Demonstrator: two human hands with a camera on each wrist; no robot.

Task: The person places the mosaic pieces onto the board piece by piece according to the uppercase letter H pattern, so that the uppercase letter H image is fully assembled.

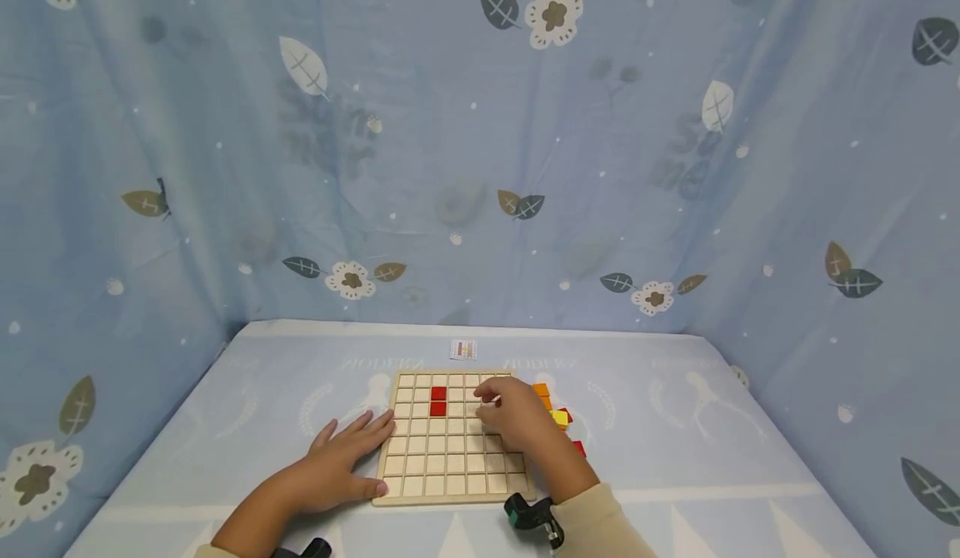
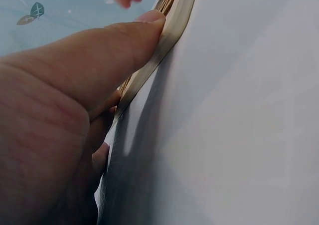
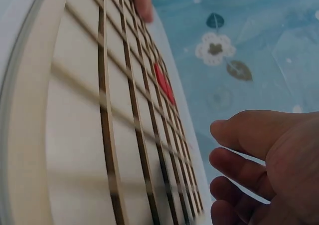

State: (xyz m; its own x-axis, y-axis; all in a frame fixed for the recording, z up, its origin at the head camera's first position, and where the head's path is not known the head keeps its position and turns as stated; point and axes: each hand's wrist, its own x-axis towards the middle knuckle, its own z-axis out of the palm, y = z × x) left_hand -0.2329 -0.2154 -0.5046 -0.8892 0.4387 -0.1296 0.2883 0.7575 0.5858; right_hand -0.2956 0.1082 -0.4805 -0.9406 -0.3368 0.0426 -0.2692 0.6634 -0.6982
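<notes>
A square wooden grid board point(image 1: 450, 500) lies on the table, its pale cells divided by thin raised strips. Two red tiles point(image 1: 438, 394) sit in adjoining cells of one column, towards the far side; red also shows in the right wrist view as a tile point(image 3: 164, 84) between the strips. My left hand point(image 1: 333, 462) rests at the board's left side with fingers spread, its thumb point(image 2: 142, 35) touching the rim. Over the board's right part is my right hand point(image 1: 517, 412), its fingers loosely bent. Thumb and fingertips stand apart there, and I see nothing between them.
Loose tiles lie right of the board, partly behind my right hand: orange point(image 1: 541, 390), yellow point(image 1: 559, 417) and red point(image 1: 579, 448). A small printed card point(image 1: 462, 349) lies beyond the board. Blue patterned curtain point(image 1: 465, 141) encloses the table's back and sides.
</notes>
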